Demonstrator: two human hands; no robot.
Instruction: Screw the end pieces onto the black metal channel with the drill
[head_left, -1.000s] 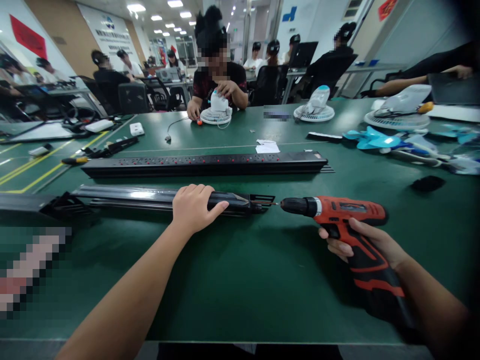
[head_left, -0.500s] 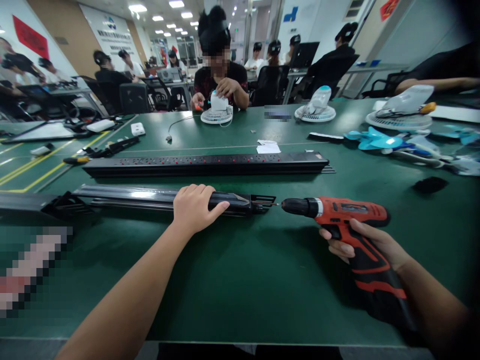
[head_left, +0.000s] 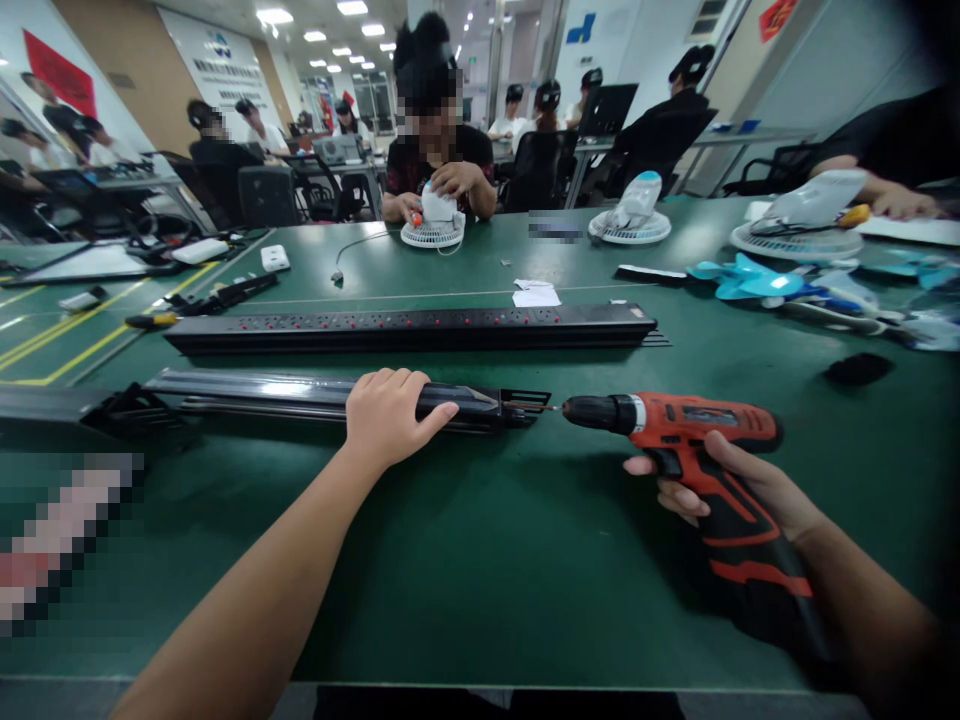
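My left hand is wrapped over the top of a long black metal housing lying on the green table, fingers on its far side and thumb pointing right. My right hand grips the handle of a red and black cordless drill, its index finger stretched out in front of the trigger. The drill lies level with its chuck facing left. Its thin bit reaches the slotted bracket at the housing's right end; whether it touches a screw is too small to tell.
Behind the housing lies a long black power strip with several red-marked sockets. A person across the table handles a white fan part. Blue fan blades and a black piece lie right; a black metal piece lies left.
My right index finger has stretched forward, away from the trigger. The drill and my left hand have barely moved. Across the table, the person's hand has shifted closer to the fan part.
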